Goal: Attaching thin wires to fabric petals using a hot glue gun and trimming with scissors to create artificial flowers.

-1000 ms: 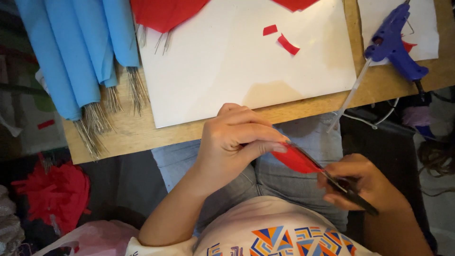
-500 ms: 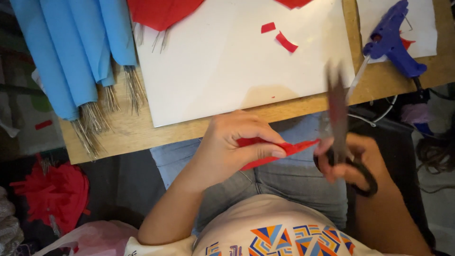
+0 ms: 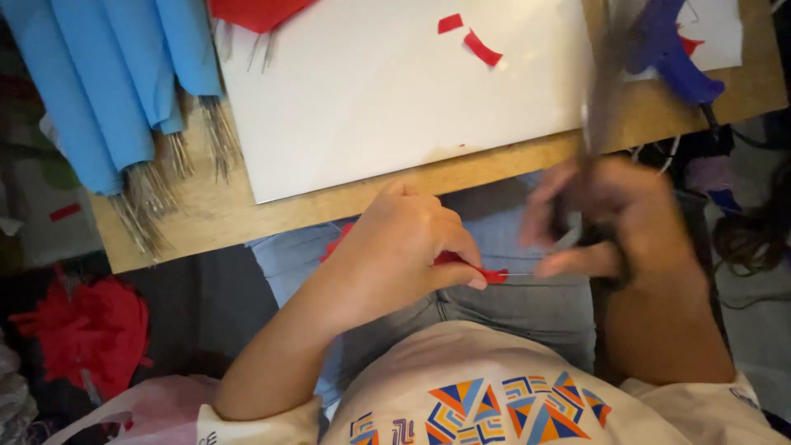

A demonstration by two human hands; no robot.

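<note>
The left hand (image 3: 408, 247) pinches a folded red paper piece (image 3: 486, 274) over the lap, just below the wooden board's (image 3: 231, 216) near edge. The right hand (image 3: 614, 231) grips scissors (image 3: 597, 124) (blurred, blades unreadable). A hasty snip could nick fingertips or mis-cut the paper.

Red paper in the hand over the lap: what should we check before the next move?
1. Left hand pinches the red paper: ok.
2. Paper's tip sticks out past the fingers: ok.
3. Right hand grips the scissors: ok, though blurred.
4. Blades open or shut: cannot tell, too blurred.
5. Blades away from the left fingers: ok, they point up over the table.
6. Glue gun well away from both hands: not ok, the blades blur close beside it.
</note>
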